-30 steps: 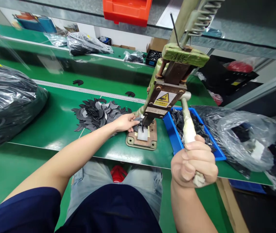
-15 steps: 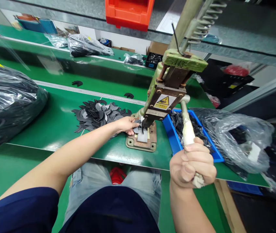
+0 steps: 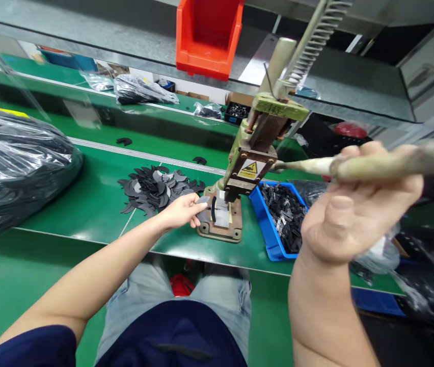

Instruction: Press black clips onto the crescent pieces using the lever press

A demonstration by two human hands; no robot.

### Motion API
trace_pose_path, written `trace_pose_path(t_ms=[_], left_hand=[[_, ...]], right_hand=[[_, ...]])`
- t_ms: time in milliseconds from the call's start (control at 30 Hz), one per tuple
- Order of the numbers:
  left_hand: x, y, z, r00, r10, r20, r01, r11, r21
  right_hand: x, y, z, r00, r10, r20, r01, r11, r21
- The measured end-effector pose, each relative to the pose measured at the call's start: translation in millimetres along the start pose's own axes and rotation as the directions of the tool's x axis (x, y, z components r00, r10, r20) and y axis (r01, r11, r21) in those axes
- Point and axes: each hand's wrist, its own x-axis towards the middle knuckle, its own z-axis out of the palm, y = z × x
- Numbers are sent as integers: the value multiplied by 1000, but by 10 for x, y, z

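Observation:
My left hand [image 3: 185,210] pinches a grey crescent-shaped piece [image 3: 202,210] at the left edge of the press base [image 3: 210,232]. A narrow dark curved strip [image 3: 213,209] stands out on the base beside a pale metal plate [image 3: 222,218], under the green hand press [image 3: 244,153]. My right hand [image 3: 350,214] is raised at the right, loosely hooked on the press lever [image 3: 312,166], palm showing and thumb apart. The lever's near end is blurred. Left of the press lies a heap of dark and grey crescent pieces [image 3: 158,188].
A blue bin [image 3: 272,239] of small dark parts stands right of the press. A large plastic bag of dark pieces [image 3: 22,168] lies at the left. An orange bin [image 3: 209,56] sits on the shelf above. Two dark pieces [image 3: 124,141] lie farther back.
My right hand has swung the lever up and outward, loosening from a fist. My left hand has drawn the grey piece left, away from the press ram. The view has shifted slightly.

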Motion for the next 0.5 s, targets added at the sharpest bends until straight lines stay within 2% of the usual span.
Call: trace_pose_path(t_ms=[33, 100, 133, 167, 200, 233, 267, 300, 333, 367, 400, 500], left_hand=[[-114, 19, -18, 1000, 15, 1, -15, 1000, -8], [-329, 45, -33, 1000, 28, -6, -28, 999, -38], [-423, 49, -31, 1000, 28, -7, -28, 998, -58], [-506, 46, -23, 1000, 25, -7, -26, 997, -76], [-578, 36, -11, 1000, 22, -5, -22, 995, -93], [-638, 20, 5, 1000, 19, -2, -19, 994, -107], [-688, 0, 24, 1000, 17, 3, -16, 993, -119], [-728, -24, 47, 1000, 14, 12, -13, 992, -127], [-760, -49, 71, 1000, 10, 23, -7, 991, -132], [-783, -75, 97, 999, 4, 39, 1, 991, -133], [-800, -98, 123, 998, -3, 55, 10, 991, -134], [-818, -147, 199, 996, -14, 88, 27, 989, -143]], right_hand=[[-72, 28, 28, 999, 16, -50, -17, 1000, -18], [-409, 78, 87, 984, 83, -157, -96, 992, -78], [-651, 90, 116, 974, 139, -180, -159, 982, -101], [-918, 89, 145, 957, 262, -120, -276, 955, -112], [-1189, 73, 174, 908, 418, 11, -414, 903, -114], [-1443, 42, 204, 806, 560, 192, -550, 828, -108], [-1664, 1, 235, 693, 644, 325, -649, 753, -108], [-1843, -45, 267, 598, 674, 433, -705, 700, -116], [-1974, -89, 298, 530, 681, 505, -739, 663, -118], [-2061, -128, 326, 496, 677, 544, -755, 646, -115], [-2111, -158, 350, 486, 671, 560, -759, 642, -111], [-2144, -198, 385, 500, 673, 545, -755, 647, -105]])
